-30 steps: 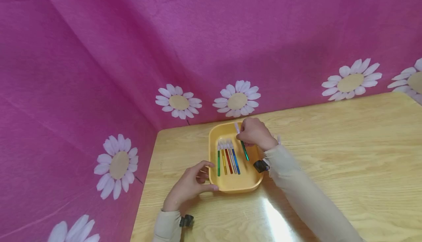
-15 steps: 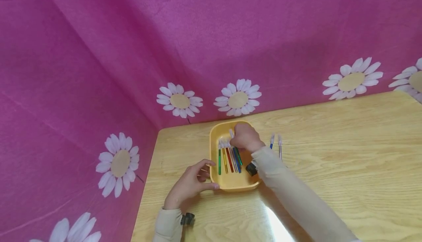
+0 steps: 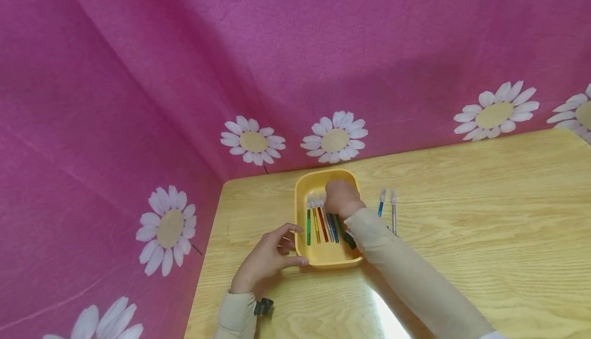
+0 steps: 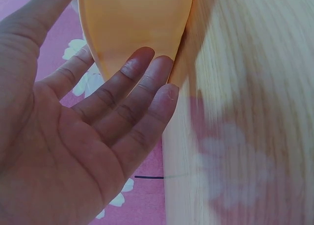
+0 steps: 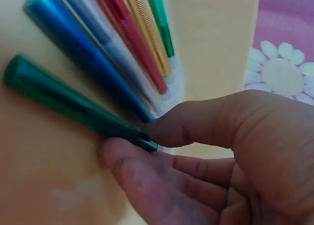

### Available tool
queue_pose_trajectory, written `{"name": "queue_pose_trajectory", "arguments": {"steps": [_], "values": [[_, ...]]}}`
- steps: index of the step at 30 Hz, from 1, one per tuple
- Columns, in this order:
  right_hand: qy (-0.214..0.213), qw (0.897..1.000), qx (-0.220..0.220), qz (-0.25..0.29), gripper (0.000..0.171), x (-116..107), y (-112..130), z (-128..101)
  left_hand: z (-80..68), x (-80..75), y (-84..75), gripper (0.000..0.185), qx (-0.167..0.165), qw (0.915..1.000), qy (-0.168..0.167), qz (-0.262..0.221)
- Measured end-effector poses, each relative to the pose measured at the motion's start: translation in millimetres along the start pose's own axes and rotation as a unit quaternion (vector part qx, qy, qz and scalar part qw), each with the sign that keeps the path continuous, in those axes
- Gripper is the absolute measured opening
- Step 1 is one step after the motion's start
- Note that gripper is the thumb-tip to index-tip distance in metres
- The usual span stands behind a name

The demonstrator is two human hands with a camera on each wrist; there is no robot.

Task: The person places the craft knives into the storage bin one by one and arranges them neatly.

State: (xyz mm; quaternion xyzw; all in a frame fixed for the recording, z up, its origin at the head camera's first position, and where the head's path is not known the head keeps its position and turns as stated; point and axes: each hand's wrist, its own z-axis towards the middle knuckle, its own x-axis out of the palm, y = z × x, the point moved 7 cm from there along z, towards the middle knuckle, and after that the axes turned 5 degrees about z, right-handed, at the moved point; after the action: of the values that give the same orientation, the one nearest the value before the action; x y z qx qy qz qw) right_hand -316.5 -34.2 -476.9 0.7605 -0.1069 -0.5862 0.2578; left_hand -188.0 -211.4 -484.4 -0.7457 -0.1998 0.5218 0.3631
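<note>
Inside the yellow plastic tray [image 3: 323, 258], several craft knives with knurled metal handles lie side by side, clear caps towards the far end. From the left they run green [image 3: 309, 226], gold [image 3: 316, 225], red [image 3: 322, 224], silver and blue [image 3: 334, 227]. My right hand [image 3: 343, 199] is down in the tray, pinching a dark green craft knife [image 5: 73, 104] between thumb and fingers near its cap. This knife slants beside the blue one, its cap mostly hidden by the hand. My left hand [image 3: 264, 261] touches the tray's near left corner, fingers fairly straight along its outer wall.
On the wooden table [image 3: 485, 200], to the right of the tray, lie a blue craft knife [image 3: 381, 204] and a silver one [image 3: 394, 208], partly behind the right sleeve. A magenta cloth [image 3: 392, 46] with printed daisies borders the table at the back and left.
My right hand has moved left and lower with the green knife, bringing it beside the blue one. The two knives on the table have come into view. My left hand stays put.
</note>
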Motion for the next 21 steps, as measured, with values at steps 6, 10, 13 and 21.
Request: {"name": "queue_pose_trajectory", "arguments": {"steps": [6,10,13,21], "values": [[0.029,0.998,0.009,0.053,0.006,7.1,-3.3,0.9,-0.4,0.6,-1.2,0.059,-0.006,1.0,-0.001,-0.003],[0.037,0.997,0.01,0.066,0.008,7.0,-3.4,1.2,-1.2,-0.1,-1.0,0.059,-0.007,0.9999,-0.003,-0.006],[0.037,0.998,0.006,0.06,0.01,7.0,-3.6,1.9,-1.3,0.5,0.0,0.059,-0.008,0.9999,-0.003,-0.009],[0.043,0.995,0.015,0.084,0.015,9.8,-4.8,2.1,-0.7,-0.3,0.7,0.058,-0.015,0.9999,-0.004,-0.005]]}}
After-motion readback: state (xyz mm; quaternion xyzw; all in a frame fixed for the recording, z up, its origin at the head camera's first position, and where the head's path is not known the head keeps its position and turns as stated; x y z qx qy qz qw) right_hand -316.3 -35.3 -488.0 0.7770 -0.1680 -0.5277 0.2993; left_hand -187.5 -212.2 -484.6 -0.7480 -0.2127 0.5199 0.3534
